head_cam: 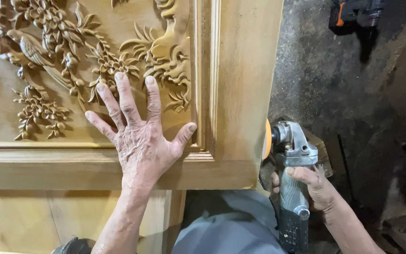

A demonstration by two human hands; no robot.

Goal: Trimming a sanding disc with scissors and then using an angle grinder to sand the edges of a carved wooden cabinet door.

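Grinder at the carved panel's edge

Grey metal angle grinder (291, 178) sits gripped in the right hand (313, 188), fingers wrapped round its body, its orange sanding disc (267, 139) against the right edge of the pale carved wooden panel (240, 94). The left hand (139, 136) lies flat, fingers spread wide, on the carved flowers, holding nothing.

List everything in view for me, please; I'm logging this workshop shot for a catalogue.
Carved wooden panel: one, honey-yellow, birds and flowers in relief, upper left.
Plain frame: one, same wood, around the carving.
Angle grinder: one, grey and black, orange disc against the frame's right edge.
Power tool: one, black and orange, top right on the floor.
Floor: dark, dusty, right side.
Left hand: spread flat on the panel.
Right hand: gripping the grinder's body.
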